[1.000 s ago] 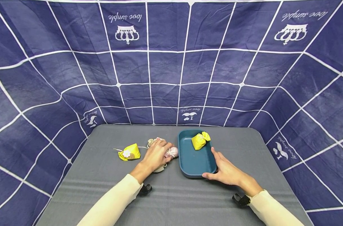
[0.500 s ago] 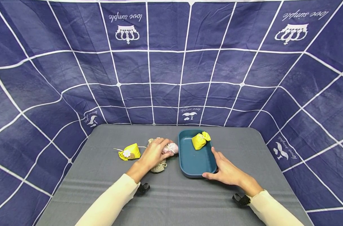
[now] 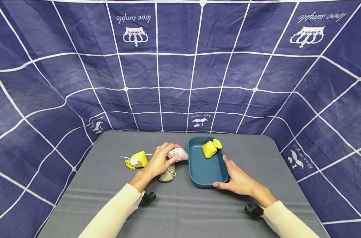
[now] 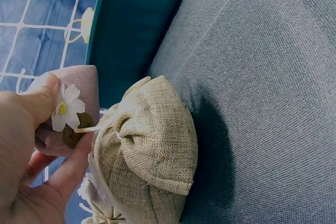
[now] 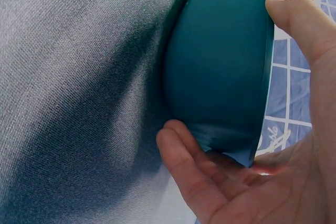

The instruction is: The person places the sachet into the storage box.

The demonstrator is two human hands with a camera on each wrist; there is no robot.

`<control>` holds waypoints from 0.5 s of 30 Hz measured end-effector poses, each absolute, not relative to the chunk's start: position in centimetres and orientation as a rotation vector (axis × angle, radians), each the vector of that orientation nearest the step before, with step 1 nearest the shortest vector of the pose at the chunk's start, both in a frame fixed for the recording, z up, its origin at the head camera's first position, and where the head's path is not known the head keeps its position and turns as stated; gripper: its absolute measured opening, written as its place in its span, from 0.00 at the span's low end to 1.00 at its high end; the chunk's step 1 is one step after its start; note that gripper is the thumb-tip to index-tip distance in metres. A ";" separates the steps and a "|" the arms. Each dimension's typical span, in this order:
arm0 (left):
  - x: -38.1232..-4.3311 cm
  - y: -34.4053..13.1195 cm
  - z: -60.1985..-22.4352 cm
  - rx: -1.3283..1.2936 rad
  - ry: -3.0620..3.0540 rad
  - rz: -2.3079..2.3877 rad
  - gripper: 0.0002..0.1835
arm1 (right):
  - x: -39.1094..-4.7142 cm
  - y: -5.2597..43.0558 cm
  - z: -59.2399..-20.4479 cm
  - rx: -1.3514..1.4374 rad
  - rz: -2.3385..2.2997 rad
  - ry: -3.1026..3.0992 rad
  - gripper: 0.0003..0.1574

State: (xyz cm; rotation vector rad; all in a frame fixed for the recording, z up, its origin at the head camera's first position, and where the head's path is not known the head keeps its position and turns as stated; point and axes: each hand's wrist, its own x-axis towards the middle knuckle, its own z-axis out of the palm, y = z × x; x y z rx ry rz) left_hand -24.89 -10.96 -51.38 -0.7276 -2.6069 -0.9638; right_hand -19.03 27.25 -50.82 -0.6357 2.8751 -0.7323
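Observation:
My left hand [image 3: 160, 161] pinches a small pink drawstring pouch [image 3: 180, 152] between thumb and fingers, beside the left wall of a teal rectangular tray [image 3: 207, 173]. The left wrist view shows a white flower [image 4: 67, 107] on this pouch. Below the hand lies a tan burlap pouch [image 4: 163, 140], its neck tied with cord. My right hand [image 3: 239, 179] holds the tray at its near right corner, thumb on the near rim and fingers along the right side. Inside the tray, toward the back, sits a yellow pouch [image 3: 209, 150].
Another yellow pouch [image 3: 141, 159] with a white flower lies left of my left hand. Partly hidden behind the tan pouch is one more pouch [image 4: 102, 203] with pale cord. Grey cloth [image 3: 183, 211] covers the table; a blue gridded curtain [image 3: 174, 72] rises behind and at both sides.
My left hand has drawn slightly back and left, now pinching the pink pouch, which shows more fully. The tan pouch beneath is more exposed. My right hand and the tray stay put.

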 end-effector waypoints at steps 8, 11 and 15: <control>-24.7 -11.1 -50.8 -0.687 -2.569 -1.083 0.24 | -19.0 27.2 -50.7 -0.629 -0.739 2.866 0.85; -24.7 -11.1 -50.6 -0.672 -2.571 -1.094 0.24 | -18.9 27.2 -50.6 -0.626 -0.744 2.863 0.85; -24.6 -10.9 -50.3 -0.650 -2.577 -1.112 0.23 | -18.9 27.1 -50.6 -0.626 -0.754 2.858 0.86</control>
